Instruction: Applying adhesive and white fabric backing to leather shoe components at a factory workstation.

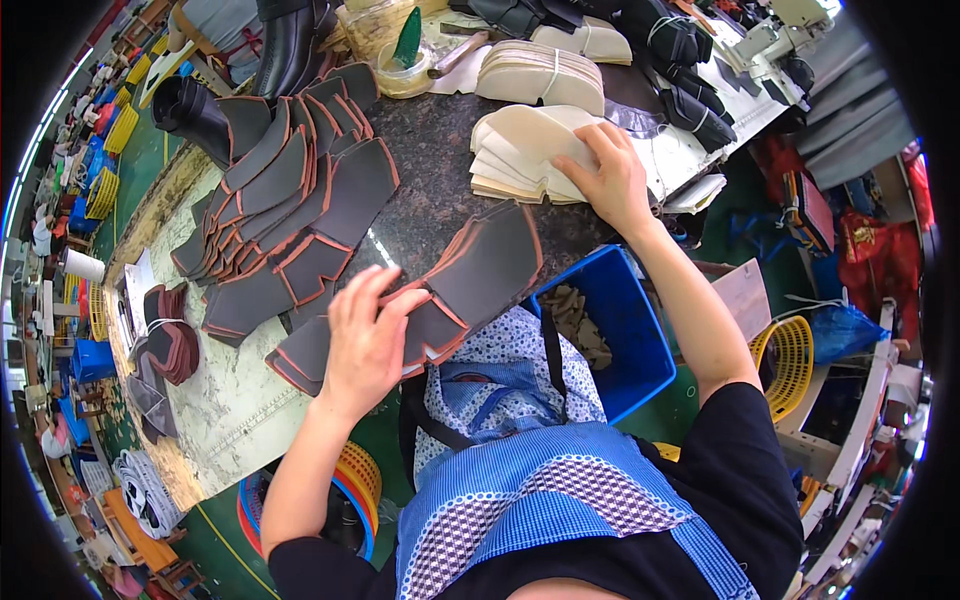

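My right hand (612, 180) pinches the edge of the top cream stiffener piece (532, 132), on a fanned stack at the right of the dark work surface. My left hand (368, 325) hovers over black leather shoe-upper pieces with orange edges, fingers bent and thumb apart, nothing visible between them. To its right lies the wide part of a small pile of these upper pieces (492, 255), near the front edge; the pile's middle is partly hidden by this hand. A larger overlapping pile of the same black uppers (275, 200) spreads out at the left.
Behind the cream pieces stands a tied cream bundle (545, 75). A glue pot (402, 75) with a green-tipped tool sits at the far edge, near black boots (290, 50). A blue bin (630, 340) holding scraps stands against the table's front right; a yellow basket (785, 365) is farther right.
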The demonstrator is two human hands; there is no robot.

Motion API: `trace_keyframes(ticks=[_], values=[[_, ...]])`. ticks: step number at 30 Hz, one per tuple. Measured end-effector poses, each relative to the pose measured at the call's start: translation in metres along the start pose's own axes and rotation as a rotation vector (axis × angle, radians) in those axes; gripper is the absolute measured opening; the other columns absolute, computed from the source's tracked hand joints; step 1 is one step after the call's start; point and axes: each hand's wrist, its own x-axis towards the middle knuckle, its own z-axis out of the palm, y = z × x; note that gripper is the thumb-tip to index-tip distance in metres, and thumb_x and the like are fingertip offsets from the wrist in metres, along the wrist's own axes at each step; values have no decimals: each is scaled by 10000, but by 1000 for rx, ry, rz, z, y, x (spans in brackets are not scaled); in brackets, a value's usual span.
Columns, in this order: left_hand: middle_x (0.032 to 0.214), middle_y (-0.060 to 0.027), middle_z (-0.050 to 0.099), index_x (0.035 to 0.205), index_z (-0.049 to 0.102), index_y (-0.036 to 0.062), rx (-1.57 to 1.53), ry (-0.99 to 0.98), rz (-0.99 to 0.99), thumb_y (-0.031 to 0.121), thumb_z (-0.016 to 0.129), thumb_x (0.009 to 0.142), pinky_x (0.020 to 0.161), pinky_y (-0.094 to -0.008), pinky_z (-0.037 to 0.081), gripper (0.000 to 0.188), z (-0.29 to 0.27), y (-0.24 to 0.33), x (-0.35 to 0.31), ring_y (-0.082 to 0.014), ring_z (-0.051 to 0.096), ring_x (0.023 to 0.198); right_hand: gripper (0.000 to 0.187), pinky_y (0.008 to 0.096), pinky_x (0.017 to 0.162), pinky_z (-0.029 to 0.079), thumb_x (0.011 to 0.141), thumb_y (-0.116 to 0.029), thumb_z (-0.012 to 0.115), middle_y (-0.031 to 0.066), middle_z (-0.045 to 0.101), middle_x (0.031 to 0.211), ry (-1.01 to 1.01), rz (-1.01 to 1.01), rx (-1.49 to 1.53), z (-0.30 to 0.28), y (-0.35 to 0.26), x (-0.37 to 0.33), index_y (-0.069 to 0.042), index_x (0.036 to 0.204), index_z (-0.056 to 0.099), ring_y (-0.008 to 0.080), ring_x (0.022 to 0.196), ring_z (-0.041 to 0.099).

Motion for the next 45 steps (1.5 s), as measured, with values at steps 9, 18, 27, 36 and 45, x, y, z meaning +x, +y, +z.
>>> trace_keyframes(ticks=[9,18,27,36,45], values=[[1262,-141,648,1204,604,3,-1437,190,-447,65,744,926,828,-306,626,318,-62,48,45,-180,692,1045,144,283,677,480,923,-118,743,38,709,854,-452,-247,742,-52,-142,-20,1,1004,733,91,756,606],[1009,-78,717,1162,567,18,-1395,-60,-514,91,729,952,759,-293,601,276,-41,44,23,-136,710,909,132,236,739,554,906,-64,689,42,706,865,-910,286,1012,-49,-169,-17,38,988,706,64,807,653],[1107,-102,595,1411,508,106,-1226,-180,-197,-22,844,752,786,-318,570,751,-40,49,22,-204,660,1009,174,219,484,441,832,-86,562,42,620,622,-1134,430,1343,-40,-172,-44,11,716,649,84,533,594],[1434,-172,518,1166,696,78,-266,190,363,134,870,691,1011,-497,483,509,-46,69,22,-393,513,1305,207,221,419,363,746,-81,560,108,649,603,-962,588,1604,-31,-157,-83,63,750,709,118,476,584],[1127,-88,727,916,690,90,-241,290,570,-55,802,689,884,-432,578,291,-61,81,-3,-281,704,1031,198,298,465,498,835,-158,607,65,652,714,-320,939,1561,-36,-129,-92,1,921,687,180,517,614]])
